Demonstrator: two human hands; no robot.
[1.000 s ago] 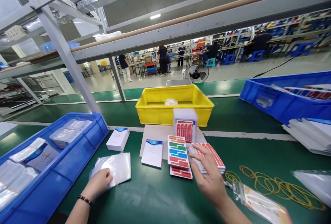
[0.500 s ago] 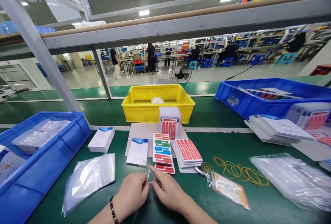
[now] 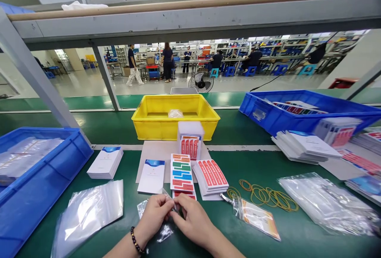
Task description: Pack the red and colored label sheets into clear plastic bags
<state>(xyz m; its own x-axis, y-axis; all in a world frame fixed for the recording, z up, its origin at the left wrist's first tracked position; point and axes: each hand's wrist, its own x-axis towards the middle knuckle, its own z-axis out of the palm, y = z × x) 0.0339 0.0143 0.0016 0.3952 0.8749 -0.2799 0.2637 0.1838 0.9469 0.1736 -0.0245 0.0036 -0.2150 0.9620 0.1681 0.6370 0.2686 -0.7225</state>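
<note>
Near the table's front edge, my left hand [image 3: 155,213] and my right hand [image 3: 190,215] meet, thumbs and fingers pinched together. Between them they grip a clear plastic bag [image 3: 164,232], which hangs partly under the left hand and shows on both sides of it. Just beyond lie a white booklet stack [image 3: 151,175] with a blue top edge, a sheet of coloured stickers [image 3: 181,174], and a stack of red-striped sticker sheets [image 3: 211,175]. My fingers hide the part of the bag they pinch.
Behind stands a yellow bin [image 3: 175,129]; blue bins [image 3: 44,170] flank the sides. Clear bags [image 3: 92,210] and white booklets [image 3: 105,162] lie left. Rubber bands [image 3: 268,196], a badge [image 3: 258,216] and more plastic bags [image 3: 321,198] lie right. A shelf beam [image 3: 178,22] crosses above.
My fingertips have drawn closer together around the plastic bag, and more of it now shows crumpled around the left hand. The view has shifted slightly to the right.
</note>
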